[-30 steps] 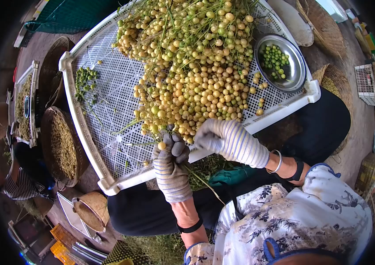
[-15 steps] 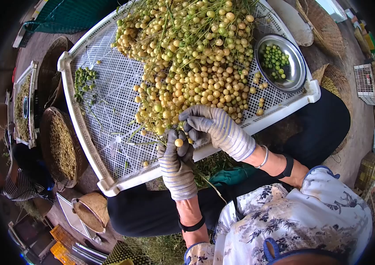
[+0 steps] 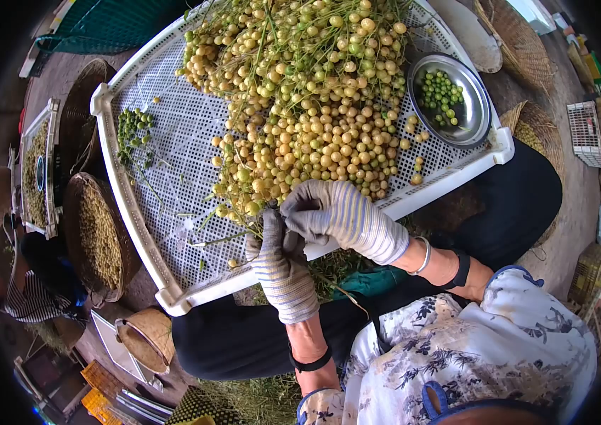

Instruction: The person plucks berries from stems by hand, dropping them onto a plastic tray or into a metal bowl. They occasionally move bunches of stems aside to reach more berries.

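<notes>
At the near edge of a white perforated tray (image 3: pixel 173 177), my two gloved hands work close together. My left hand (image 3: pixel 282 273) is closed around a thin fruit stem (image 3: pixel 348 295), whose tail hangs out toward my lap. Just above it, my right hand (image 3: pixel 346 216) has its fingers pinched together near the left fingertips; whatever sits between them is hidden. Beyond both hands rises a heap of small round yellow fruits (image 3: pixel 321 142), many still on green stems.
A metal bowl of green fruits (image 3: pixel 449 103) stands at the tray's right, and a small green bunch (image 3: pixel 134 134) lies at its left. On the floor at left is a basket of yellow fruits (image 3: pixel 100 234). Another person's striped clothing (image 3: pixel 35 294) shows at far left.
My right hand has shifted slightly left and down, against the left fingers. The yellow fruit that showed between my hands is out of sight.
</notes>
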Demonstrator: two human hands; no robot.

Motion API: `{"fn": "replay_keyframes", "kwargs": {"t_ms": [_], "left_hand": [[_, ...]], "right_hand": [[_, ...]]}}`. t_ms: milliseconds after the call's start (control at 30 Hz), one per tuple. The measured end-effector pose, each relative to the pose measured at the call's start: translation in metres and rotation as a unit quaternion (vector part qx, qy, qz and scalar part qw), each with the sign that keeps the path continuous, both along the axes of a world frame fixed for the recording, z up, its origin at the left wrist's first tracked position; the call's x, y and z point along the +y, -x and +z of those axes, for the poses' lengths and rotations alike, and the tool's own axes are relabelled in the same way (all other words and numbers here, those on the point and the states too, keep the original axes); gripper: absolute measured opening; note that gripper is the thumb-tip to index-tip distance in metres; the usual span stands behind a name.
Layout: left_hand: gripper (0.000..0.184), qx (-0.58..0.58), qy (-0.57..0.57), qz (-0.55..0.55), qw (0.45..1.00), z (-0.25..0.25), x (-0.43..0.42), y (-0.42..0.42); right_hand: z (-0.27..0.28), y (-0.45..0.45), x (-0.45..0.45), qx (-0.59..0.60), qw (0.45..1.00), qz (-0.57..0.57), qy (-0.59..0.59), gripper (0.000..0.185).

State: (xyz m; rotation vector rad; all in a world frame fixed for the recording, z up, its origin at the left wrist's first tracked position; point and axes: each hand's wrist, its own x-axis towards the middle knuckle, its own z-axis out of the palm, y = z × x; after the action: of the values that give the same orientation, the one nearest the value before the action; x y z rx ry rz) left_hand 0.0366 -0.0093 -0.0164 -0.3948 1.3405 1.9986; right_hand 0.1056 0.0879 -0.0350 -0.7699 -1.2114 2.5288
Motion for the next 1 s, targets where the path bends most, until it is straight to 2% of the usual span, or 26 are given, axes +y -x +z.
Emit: {"fn": "replay_keyframes", "kwargs": {"t_ms": [33,67,133,167,200,267,300,333,367,433,533,633,667,767,800,900,933,1000], "left_hand": [[0.01,0.006,0.005,-0.014,1.0,0.003,0.0,0.001],[0.01,0.007,-0.021,-0.026,0.999,0.0,-0.005,0.005],[0.014,0.007,-0.074,-0.052,0.996,-0.008,-0.017,0.012],[0.013,0.021,-0.059,-0.058,0.996,-0.004,-0.016,0.011],[0.013,0.036,-0.043,-0.063,0.996,0.004,-0.013,0.01],[0.016,0.076,-0.035,-0.081,0.993,0.003,-0.013,0.007],[0.014,0.058,-0.041,-0.098,0.993,0.003,-0.013,0.006],[0.014,0.041,-0.047,-0.115,0.991,0.004,-0.013,0.006],[0.014,0.024,-0.053,-0.131,0.99,0.004,-0.013,0.006],[0.017,0.045,-0.021,-0.13,0.99,0.005,-0.013,0.003],[0.024,0.056,0.057,-0.088,0.993,0.004,-0.012,0.003],[0.028,0.029,0.075,-0.112,0.99,0.01,-0.016,0.013],[0.027,0.032,0.087,-0.073,0.993,0.012,-0.012,0.009],[0.024,0.033,0.063,-0.026,0.997,0.005,-0.015,0.01],[0.024,0.046,0.058,-0.067,0.995,0.005,-0.019,0.014],[0.024,0.048,0.077,-0.083,0.992,0.007,-0.02,0.018],[0.027,0.039,0.097,-0.064,0.992,0.007,-0.019,0.017],[0.029,0.063,0.121,-0.079,0.987,0.003,-0.024,0.02]], "right_hand": [[-0.001,-0.004,0.006,0.0,0.993,0.027,0.114,0.019],[0.002,-0.002,0.006,0.034,0.984,-0.01,0.172,0.02],[0.012,-0.001,0.019,0.014,0.996,-0.049,0.078,0.02],[0.015,-0.001,0.026,0.003,0.997,-0.069,0.031,0.02],[0.01,-0.002,0.03,-0.025,0.996,-0.061,-0.058,0.026],[0.003,0.004,0.029,-0.03,0.989,-0.023,-0.143,0.03],[-0.002,0.008,0.027,-0.032,0.982,-0.005,-0.185,0.033],[-0.025,0.017,0.021,0.038,0.956,-0.028,-0.289,0.039],[-0.021,0.021,0.018,0.042,0.989,-0.021,-0.14,0.039],[-0.009,0.019,0.02,-0.019,0.999,-0.038,0.016,0.034],[-0.004,0.019,0.029,-0.026,0.995,-0.027,-0.093,0.027],[0.002,0.014,0.032,-0.024,0.995,-0.016,-0.092,0.022],[0.004,0.015,0.033,-0.007,1.0,-0.019,-0.009,0.021],[-0.01,0.012,0.041,0.073,0.989,-0.039,0.121,0.021],[-0.012,0.017,0.041,0.061,0.985,-0.087,0.135,0.021],[-0.011,0.019,0.048,0.104,0.986,-0.057,0.12,0.023],[-0.006,0.017,0.047,0.096,0.977,-0.093,0.165,0.02],[0.007,0.016,0.054,0.024,0.995,-0.093,0.031,0.019]]}}
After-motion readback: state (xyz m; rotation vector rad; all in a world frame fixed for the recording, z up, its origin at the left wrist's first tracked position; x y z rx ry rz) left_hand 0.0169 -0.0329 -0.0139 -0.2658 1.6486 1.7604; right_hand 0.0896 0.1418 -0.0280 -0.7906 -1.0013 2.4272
